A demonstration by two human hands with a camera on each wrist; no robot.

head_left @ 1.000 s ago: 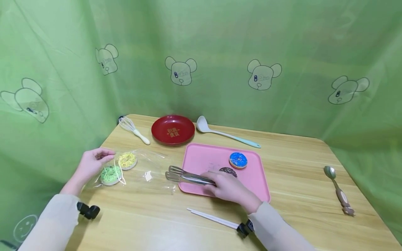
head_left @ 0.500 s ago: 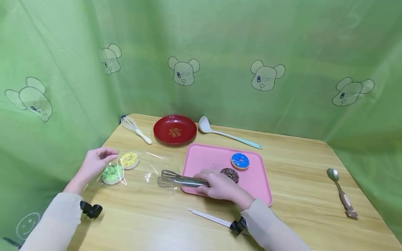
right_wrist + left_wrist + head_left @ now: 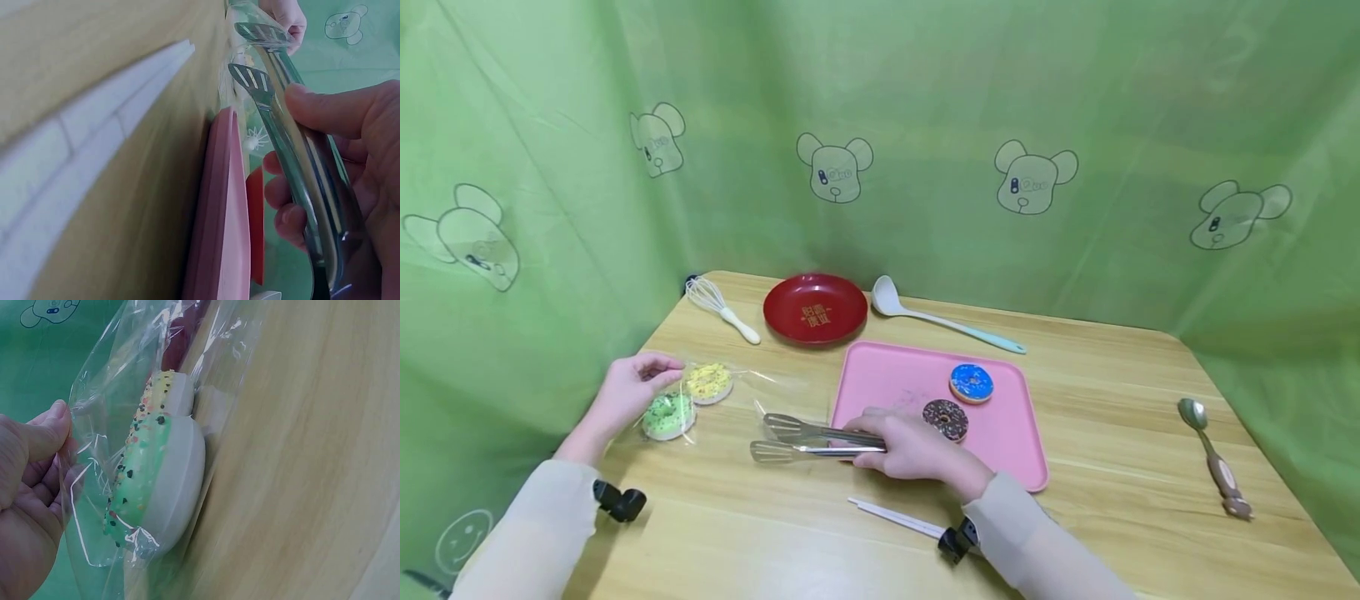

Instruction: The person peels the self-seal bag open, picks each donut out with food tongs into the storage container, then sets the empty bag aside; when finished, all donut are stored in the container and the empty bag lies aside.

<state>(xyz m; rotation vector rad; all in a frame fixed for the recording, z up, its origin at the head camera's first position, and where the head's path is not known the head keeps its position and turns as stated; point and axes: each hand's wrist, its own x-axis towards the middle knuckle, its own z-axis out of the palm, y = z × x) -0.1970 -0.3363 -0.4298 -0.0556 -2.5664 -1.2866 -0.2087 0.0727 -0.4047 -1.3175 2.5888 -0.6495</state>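
My left hand [image 3: 625, 396] pinches the edge of a clear plastic bag [image 3: 109, 375]. Inside the bag lie a green doughnut [image 3: 679, 410] with dark sprinkles and a yellow doughnut [image 3: 698, 385], side by side. My right hand [image 3: 906, 446] grips a pair of metal tongs [image 3: 846, 451] with slotted heads pointing left; their two arms stand apart with nothing between them. Behind that hand, on the pink tray [image 3: 1000, 442], sit a chocolate doughnut [image 3: 957, 412] and a blue doughnut [image 3: 960, 387].
A white whisk [image 3: 727, 317], a red plate [image 3: 786, 312] and a ladle [image 3: 940, 321] lie along the back. White chopsticks [image 3: 895, 517] lie near the front, beneath the right wrist. A brown-handled spoon [image 3: 1217, 467] is at the right. Green curtain [image 3: 925, 242] surrounds the table.
My right hand has moved left with the tongs, whose arms have spread a little wider. More of the chocolate doughnut shows now. My left hand has stayed at the bag.
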